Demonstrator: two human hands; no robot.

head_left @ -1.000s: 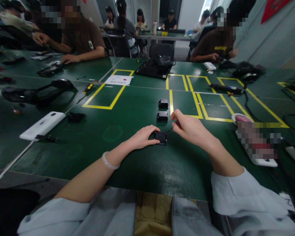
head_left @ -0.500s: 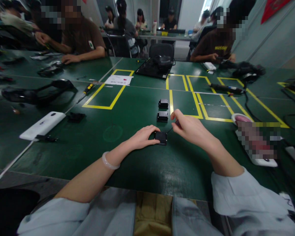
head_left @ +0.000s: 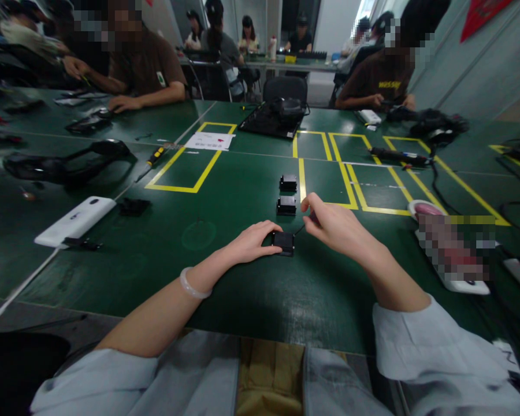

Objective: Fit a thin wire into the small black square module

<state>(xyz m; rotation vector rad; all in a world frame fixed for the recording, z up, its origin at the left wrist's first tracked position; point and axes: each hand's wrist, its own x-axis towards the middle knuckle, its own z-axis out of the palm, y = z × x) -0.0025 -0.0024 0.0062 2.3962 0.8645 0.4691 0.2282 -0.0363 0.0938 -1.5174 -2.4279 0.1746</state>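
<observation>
The small black box (head_left: 283,242) lies flat on the green table (head_left: 225,271) right in front of the person, its longer side running left to right, nearest of a line with two more black boxes (head_left: 286,205) beyond it, and it has not shifted since a second ago. The left hand (head_left: 251,242) still grips its left edge with curled fingers. The right hand (head_left: 335,226), just beside the box's right, stays pinched on a thin dark tool (head_left: 305,222) slanting down toward its upper right corner, having barely moved.
</observation>
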